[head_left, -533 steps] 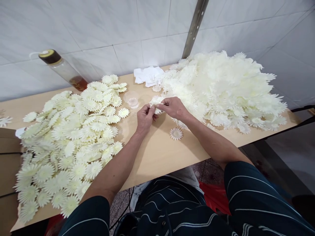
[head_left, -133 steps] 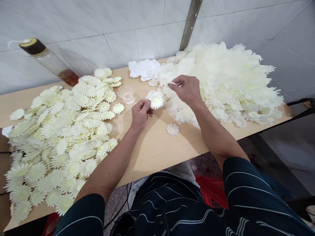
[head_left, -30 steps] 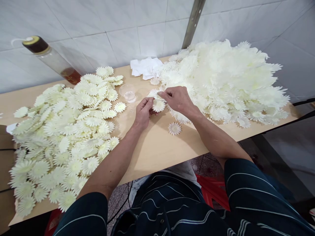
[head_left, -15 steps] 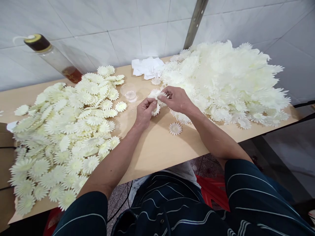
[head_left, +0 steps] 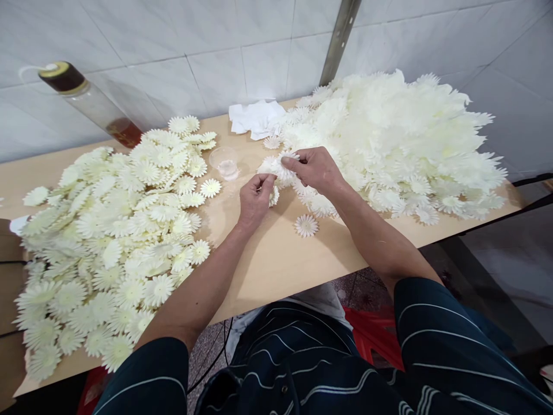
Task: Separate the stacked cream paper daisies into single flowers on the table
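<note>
The right hand (head_left: 318, 170) pinches a white daisy-shaped flower head (head_left: 287, 172) between thumb and fingers; just beside it at 8 o'clock, the left hand (head_left: 254, 199) has thumb and forefinger closed on a pale flower (head_left: 273, 197), largely hidden; from both hands, a loose flower (head_left: 306, 225) lies at 5 o'clock on the wooden tabletop (head_left: 268, 265); the left-hand heap (head_left: 125, 230) spreads between 8 and 9, the right-hand heap (head_left: 401, 138) between 2 and 3, crumpled tissue (head_left: 256, 119) at 11.
</note>
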Available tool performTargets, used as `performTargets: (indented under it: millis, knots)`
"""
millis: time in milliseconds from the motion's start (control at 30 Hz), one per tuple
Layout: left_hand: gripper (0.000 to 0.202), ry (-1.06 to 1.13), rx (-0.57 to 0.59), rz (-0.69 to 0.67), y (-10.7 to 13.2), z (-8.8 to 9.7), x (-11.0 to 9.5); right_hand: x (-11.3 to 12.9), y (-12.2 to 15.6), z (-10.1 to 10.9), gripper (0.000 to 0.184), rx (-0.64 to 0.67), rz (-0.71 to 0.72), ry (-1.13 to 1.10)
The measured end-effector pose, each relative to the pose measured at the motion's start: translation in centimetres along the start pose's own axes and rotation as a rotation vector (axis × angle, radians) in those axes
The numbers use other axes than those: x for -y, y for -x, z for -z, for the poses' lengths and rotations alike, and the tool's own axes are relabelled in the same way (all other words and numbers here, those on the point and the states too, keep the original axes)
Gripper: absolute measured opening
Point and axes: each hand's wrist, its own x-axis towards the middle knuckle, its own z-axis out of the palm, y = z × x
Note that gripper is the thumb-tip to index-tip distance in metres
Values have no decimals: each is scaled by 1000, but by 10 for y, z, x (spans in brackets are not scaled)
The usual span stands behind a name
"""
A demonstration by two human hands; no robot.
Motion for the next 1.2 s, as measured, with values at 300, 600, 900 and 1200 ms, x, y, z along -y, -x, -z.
performTargets:
  millis: [300,600,900,1200]
  knots:
    - [38,20,-10,21,-4,0,4,-2,0,-25,81,-47,96,132]
    - [24,70,-63,21,-4,-2,3,3,5,-17,83,-6,18,55]
    - [22,34,-70,17,-4,1,2,-3,2,-17,77,66,11,-126]
    - [27,34,-79,27,-4,1,7,-6,-6,0,57,-99,18,-25]
